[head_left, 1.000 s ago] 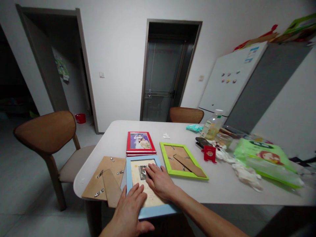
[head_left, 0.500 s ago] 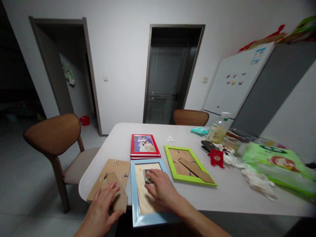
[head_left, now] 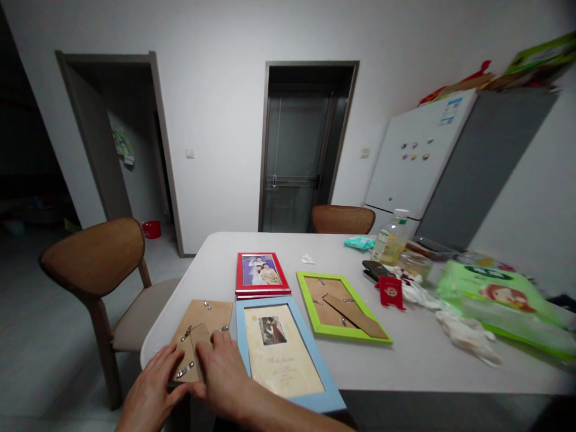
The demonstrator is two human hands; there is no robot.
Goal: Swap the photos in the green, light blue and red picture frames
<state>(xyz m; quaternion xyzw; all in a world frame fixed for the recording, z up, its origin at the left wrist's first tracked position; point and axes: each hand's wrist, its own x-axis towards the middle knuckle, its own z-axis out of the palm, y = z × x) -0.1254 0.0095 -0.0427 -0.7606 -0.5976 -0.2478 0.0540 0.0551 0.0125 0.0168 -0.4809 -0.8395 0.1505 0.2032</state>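
Note:
A brown picture-frame backing board (head_left: 215, 309) with metal clips and a folded stand leg lies at the table's left front edge, its near end reaching over the edge. My left hand (head_left: 150, 384) grips its left side, fingers on top and thumb at the near edge. On its right side, my right hand (head_left: 225, 372) closes over the board by the stand leg; the thumbs meet at the near end. Just right of it lies a light blue frame (head_left: 322, 380), face up, holding a cream sheet (head_left: 288, 360) with a small photo.
Red frames (head_left: 265, 293) lie stacked behind the blue one. A lime green frame (head_left: 310, 309) lies back up to the right. Further right are a bottle (head_left: 390, 240), a red packet (head_left: 390, 292), crumpled tissues (head_left: 468, 336) and a green pack (head_left: 495, 294). A chair (head_left: 96, 255) stands left.
My right hand has left the blue frame's sheet and moved left onto the backing board. My left hand has shifted slightly down and left, still at the board.

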